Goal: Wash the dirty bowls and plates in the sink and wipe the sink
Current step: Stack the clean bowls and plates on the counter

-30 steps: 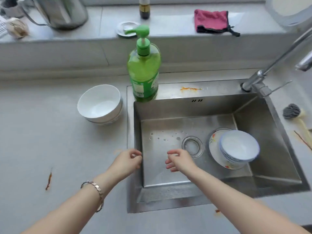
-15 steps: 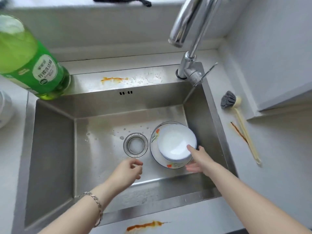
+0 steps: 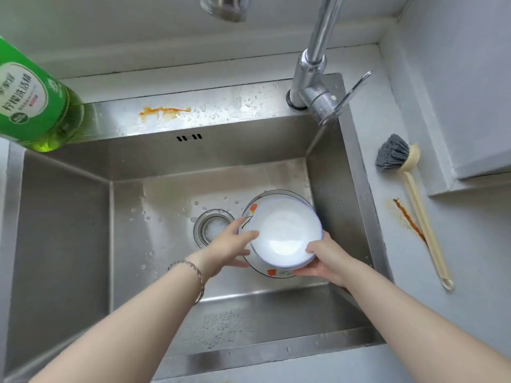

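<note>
Down in the right half of the sink (image 3: 63, 239), near the right wall, there's a white bowl (image 3: 284, 233) with a thin blue rim sitting over a flower-patterned plate (image 3: 272, 273). Can't tell if it's actually touching the plate or just above it. Both hands are on it. The left hand (image 3: 229, 246) has its grip closed on the bowl's left rim, thumb hooked over the edge and fingers underneath. The right hand (image 3: 327, 258) has its grip on the near-right rim the same way, thumb on top. There's a bracelet (image 3: 193, 269) on the left wrist.

The drain (image 3: 211, 226) is just left of the plate, partly behind the left hand, with water drops scattered around it. The faucet (image 3: 312, 78) stands at the back right corner. A green dish soap bottle (image 3: 33, 100) is on the back left ledge, and there's an orange smear (image 3: 163, 110) on the ledge between the two. On the counter (image 3: 470, 272) to the right lies a dish brush (image 3: 414, 205), with a reddish-brown streak (image 3: 409, 219) right beside its handle.
</note>
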### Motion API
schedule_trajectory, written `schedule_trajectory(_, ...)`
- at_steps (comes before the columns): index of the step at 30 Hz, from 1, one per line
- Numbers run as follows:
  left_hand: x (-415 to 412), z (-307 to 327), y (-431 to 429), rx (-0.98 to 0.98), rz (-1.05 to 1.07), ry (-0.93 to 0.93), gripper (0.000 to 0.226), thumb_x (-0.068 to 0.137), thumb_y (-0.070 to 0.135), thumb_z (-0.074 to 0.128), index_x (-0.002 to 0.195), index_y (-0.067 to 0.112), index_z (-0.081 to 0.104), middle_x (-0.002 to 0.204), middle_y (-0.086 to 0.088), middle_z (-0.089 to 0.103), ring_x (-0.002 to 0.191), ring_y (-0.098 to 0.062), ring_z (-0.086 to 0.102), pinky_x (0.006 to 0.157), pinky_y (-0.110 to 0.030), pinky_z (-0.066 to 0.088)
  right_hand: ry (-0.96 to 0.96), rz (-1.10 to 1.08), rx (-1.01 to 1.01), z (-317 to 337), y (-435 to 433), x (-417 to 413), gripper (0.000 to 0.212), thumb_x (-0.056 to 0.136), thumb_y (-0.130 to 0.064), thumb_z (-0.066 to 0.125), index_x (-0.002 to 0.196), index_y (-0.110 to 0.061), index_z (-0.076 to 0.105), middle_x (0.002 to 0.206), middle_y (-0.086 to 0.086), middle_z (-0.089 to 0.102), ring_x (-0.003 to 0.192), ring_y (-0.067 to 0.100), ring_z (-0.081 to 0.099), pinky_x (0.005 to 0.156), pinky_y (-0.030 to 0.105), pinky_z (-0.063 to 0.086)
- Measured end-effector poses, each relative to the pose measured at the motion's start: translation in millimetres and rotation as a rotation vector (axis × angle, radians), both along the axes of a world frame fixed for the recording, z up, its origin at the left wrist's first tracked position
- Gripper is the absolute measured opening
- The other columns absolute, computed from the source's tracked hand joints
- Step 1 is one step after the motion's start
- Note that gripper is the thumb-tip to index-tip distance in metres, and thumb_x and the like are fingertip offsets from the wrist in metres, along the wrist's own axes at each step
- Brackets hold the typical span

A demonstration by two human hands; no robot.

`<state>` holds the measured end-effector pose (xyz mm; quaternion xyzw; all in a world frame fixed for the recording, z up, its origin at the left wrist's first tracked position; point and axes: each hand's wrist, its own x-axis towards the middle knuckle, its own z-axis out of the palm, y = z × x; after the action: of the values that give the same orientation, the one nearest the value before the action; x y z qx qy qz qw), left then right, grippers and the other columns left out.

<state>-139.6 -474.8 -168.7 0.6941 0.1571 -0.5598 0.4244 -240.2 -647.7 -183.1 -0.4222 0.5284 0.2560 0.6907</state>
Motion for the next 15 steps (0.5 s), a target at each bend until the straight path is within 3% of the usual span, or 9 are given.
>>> schedule_trajectory(4, 7.4, -15.9, -15.1, -0.022, -0.059, 0.022, 0.059, 0.094, 0.007, 0.046, 0.143, 0.035, 0.029, 0.119, -0.006, 0.056, 0.090, -0.030, 0.063, 0.067, -0.035, 0.059, -0.028, 0.050, -0.027, -7.3, -1.9, -1.1, 0.064, 0.082, 0.011, 0.030, 0.138, -0.021, 0.026, 0.135, 0.010, 0.041, 0.114, 0.039, 0.049, 0.062, 0.045, 0.057)
schedule_trajectory(8, 0.2, -19.8, -12.8, -0.036, -0.023, -0.089, 0.065, 0.086, -0.012, 0.036, 0.140, 0.025, 0.040, 0.119, -0.007, 0.053, 0.096, -0.027, 0.057, 0.053, -0.028, 0.058, -0.076, 0.122, -0.036, -1.5, 1.5, 0.2, 0.066, 0.083, 0.013, 0.028, 0.138, -0.022, 0.024, 0.136, 0.008, 0.039, 0.115, 0.038, 0.047, 0.056, 0.040, 0.057)
schedule_trajectory(11, -8.2, -11.9, -0.1, -0.053, 0.006, -0.173, 0.065, 0.084, -0.013, 0.037, 0.134, 0.028, 0.040, 0.113, -0.008, 0.055, 0.097, -0.027, 0.056, 0.055, -0.030, 0.057, -0.108, 0.227, -0.100, 12.8, 7.5, 1.6, 0.066, 0.085, 0.011, 0.029, 0.141, -0.024, 0.019, 0.136, 0.006, 0.037, 0.115, 0.033, 0.047, 0.056, 0.036, 0.058)
schedule_trajectory(13, -13.3, -2.1, 10.7, -0.070, 0.033, -0.240, 0.062, 0.084, -0.012, 0.038, 0.127, 0.033, 0.040, 0.109, -0.007, 0.057, 0.093, -0.024, 0.057, 0.063, -0.034, 0.056, -0.151, 0.311, -0.165, 25.0, 12.7, 2.7, 0.068, 0.087, 0.008, 0.031, 0.142, -0.027, 0.015, 0.135, 0.004, 0.039, 0.113, 0.029, 0.048, 0.065, 0.037, 0.058)
schedule_trajectory(15, -16.0, 15.8, 27.2, -0.095, 0.040, -0.326, 0.065, 0.084, -0.011, 0.040, 0.128, 0.037, 0.038, 0.110, 0.001, 0.057, 0.091, -0.017, 0.058, 0.069, -0.033, 0.054, -0.233, 0.433, -0.257, 43.5, 21.1, 5.6, 0.070, 0.086, 0.005, 0.033, 0.143, -0.030, 0.013, 0.133, -0.001, 0.042, 0.117, 0.025, 0.047, 0.089, 0.044, 0.051)
